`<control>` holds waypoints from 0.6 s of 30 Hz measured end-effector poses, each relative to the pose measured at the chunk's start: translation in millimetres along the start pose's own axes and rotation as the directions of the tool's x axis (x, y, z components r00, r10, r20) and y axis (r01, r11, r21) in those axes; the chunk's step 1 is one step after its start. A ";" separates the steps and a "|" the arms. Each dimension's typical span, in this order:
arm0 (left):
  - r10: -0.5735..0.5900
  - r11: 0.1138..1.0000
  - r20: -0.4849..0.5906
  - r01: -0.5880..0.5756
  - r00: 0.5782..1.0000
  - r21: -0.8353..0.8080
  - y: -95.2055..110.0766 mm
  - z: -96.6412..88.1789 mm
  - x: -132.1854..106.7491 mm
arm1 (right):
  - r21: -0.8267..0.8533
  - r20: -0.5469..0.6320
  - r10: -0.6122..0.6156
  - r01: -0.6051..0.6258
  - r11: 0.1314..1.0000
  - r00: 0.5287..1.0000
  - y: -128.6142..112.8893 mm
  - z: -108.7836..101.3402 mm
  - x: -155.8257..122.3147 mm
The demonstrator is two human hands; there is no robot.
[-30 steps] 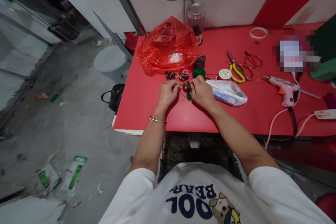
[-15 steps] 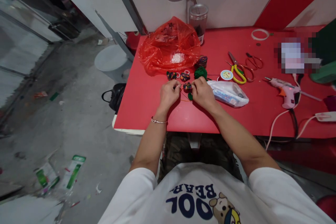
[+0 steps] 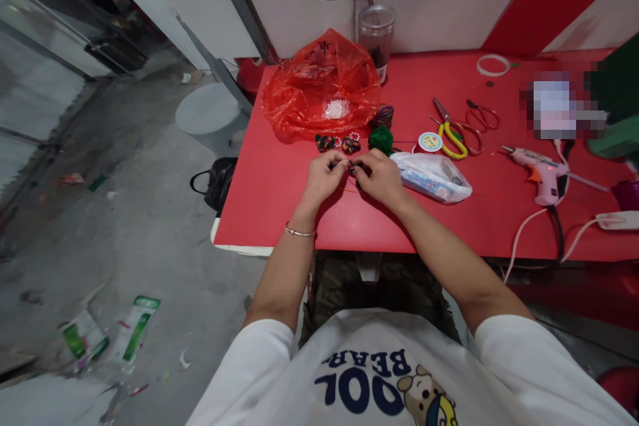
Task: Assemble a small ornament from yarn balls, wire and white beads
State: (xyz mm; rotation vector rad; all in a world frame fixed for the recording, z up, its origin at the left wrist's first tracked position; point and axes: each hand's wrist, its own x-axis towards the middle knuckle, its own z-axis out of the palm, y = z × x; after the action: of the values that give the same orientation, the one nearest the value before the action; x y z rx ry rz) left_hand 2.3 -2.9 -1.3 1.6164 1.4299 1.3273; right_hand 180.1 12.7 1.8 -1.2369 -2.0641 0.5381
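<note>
Over the red tabletop, my left hand and my right hand meet with fingertips pinched together. Between them is a small dark multicoloured yarn piece, mostly covered by the fingers. A thin orange thread trails below it. Just beyond the hands lie two similar multicoloured yarn pieces, with small loops of pale beads beside them. A dark green yarn ball sits past my right hand, near a dark skein of yarn.
A red plastic bag with pearly beads lies at the back left, beside a clear cup. Rightward are a white plastic packet, a spool, yellow-handled scissors, red-handled snips and a pink glue gun with cables.
My hands have come closer together, the right one moving left. The yarn piece has shifted slightly left and is now more covered by the fingers.
</note>
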 end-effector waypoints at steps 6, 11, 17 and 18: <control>-0.038 0.995 0.059 0.043 0.998 -0.095 2.2 -1.9 -1.9 | 0.087 -0.009 -0.002 0.003 0.996 1.000 3.6 0.8 2.7; -0.100 0.979 0.067 0.110 0.993 -0.170 6.0 -3.4 -3.1 | 0.129 -0.025 -0.031 0.034 0.991 0.999 3.7 0.5 3.0; -0.205 0.878 0.208 0.274 0.956 -0.393 20.6 -13.0 -7.2 | 0.252 -0.094 -0.032 0.055 0.966 0.995 3.3 -7.3 6.6; -0.199 0.862 0.248 0.290 0.948 -0.415 23.4 -14.2 -8.0 | 0.263 -0.112 -0.026 0.054 0.963 0.993 3.4 -8.3 7.1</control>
State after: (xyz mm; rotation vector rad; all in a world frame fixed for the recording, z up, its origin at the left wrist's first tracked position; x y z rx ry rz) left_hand -1.9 -18.6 22.2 1.1783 1.0689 1.1982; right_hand 185.8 20.6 7.8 -1.0414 -1.8532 0.6892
